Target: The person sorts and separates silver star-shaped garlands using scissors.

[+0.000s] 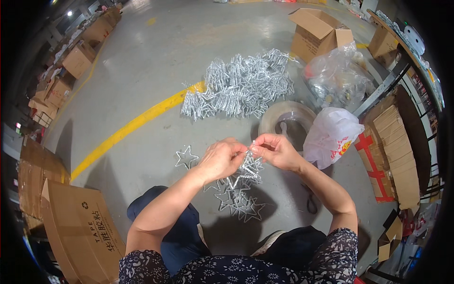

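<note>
Left hand [221, 157]: thumb and fingers pinched together at the top of a cluster of silver stars [252, 166]. Right hand [279, 152]: likewise pinched, gripping the same top, fingertips just beside the left's. The cluster hangs below both hands; whether its lowest stars touch the floor cannot be determined. A larger silver pile [246, 85] lies beyond the hands; a white bag [331, 135] sits right of the right hand.
</note>
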`<action>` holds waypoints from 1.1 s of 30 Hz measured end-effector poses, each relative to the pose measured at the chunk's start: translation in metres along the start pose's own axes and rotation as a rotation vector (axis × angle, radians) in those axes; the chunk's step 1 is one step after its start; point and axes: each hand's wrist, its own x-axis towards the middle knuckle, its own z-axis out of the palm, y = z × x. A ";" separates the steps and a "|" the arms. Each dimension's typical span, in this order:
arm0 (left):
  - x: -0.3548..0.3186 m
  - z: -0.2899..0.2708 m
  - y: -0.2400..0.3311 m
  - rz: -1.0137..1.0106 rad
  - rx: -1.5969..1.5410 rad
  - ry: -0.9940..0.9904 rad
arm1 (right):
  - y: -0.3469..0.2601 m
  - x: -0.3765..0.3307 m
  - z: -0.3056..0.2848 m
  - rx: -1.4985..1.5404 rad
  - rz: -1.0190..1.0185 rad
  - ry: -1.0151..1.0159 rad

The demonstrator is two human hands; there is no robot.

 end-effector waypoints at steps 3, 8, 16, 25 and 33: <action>0.002 0.002 -0.005 0.001 -0.031 0.058 | -0.001 0.000 0.000 -0.075 0.014 0.014; 0.008 -0.001 -0.010 -0.131 -0.117 0.033 | -0.014 0.002 0.008 -0.452 -0.204 0.129; 0.029 0.057 -0.041 0.252 -0.239 0.199 | -0.007 -0.006 0.002 -0.787 -0.471 0.144; 0.002 0.035 -0.028 0.020 0.016 0.300 | -0.024 0.011 0.033 -0.846 -0.506 -0.008; -0.004 0.015 -0.028 -0.010 -0.006 0.367 | -0.038 0.032 0.043 -0.876 -0.610 -0.097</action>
